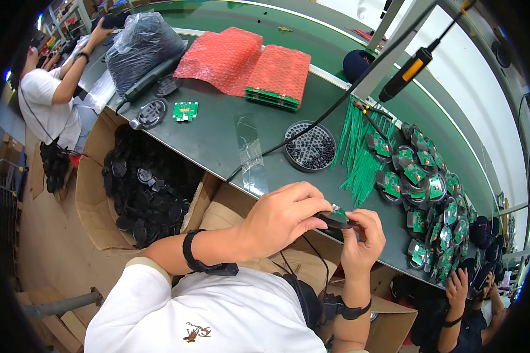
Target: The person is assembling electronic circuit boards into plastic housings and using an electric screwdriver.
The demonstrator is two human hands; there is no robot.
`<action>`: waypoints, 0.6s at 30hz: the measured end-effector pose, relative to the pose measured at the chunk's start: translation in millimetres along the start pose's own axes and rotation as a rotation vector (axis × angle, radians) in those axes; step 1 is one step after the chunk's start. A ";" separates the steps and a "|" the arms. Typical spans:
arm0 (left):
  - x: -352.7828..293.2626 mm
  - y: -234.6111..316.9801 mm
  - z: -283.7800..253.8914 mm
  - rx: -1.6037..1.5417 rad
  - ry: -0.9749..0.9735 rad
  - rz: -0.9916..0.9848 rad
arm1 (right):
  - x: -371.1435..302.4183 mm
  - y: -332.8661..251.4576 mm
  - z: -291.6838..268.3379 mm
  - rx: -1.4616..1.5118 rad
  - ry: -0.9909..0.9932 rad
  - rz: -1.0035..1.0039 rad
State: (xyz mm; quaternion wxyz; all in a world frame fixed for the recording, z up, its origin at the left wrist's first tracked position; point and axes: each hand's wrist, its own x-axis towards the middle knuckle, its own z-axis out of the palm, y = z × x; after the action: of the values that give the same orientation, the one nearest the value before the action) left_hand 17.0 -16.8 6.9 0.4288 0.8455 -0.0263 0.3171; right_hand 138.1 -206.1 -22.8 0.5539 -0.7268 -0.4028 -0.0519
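Note:
In front of my chest, at the table's near edge, I hold a black plastic housing (334,221) with a green circuit board (339,210) on its top side. My left hand (284,219) is closed, its thumb and fingertips pressed at the housing's left end and the board. My right hand (362,240) pinches the right end between thumb and fingers. The fingers hide much of the part. Beyond them stands a round black tray (294,162) full of small black pieces. One loose green circuit board (185,112) lies further left, beside an empty round black housing (152,113).
A carton (88,203) of black housings stands at left. Red bubble wrap (218,56) and wrapped boards (278,70) lie at the back. At right are thin green strips (359,156), pliers (371,110) and piled housings with boards (415,172). An electric screwdriver (406,75) hangs above. Co-workers flank me.

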 end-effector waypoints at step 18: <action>19.2 -49.6 17.8 -0.089 -0.106 -0.248 | -1.4 1.6 -100.9 -0.060 0.306 0.090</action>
State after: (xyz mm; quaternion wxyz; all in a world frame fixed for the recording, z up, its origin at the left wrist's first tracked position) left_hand 57.1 5.6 -25.2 0.4999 0.8379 0.0417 0.2151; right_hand 175.6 -292.4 13.8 0.5885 -0.7441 -0.2788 -0.1491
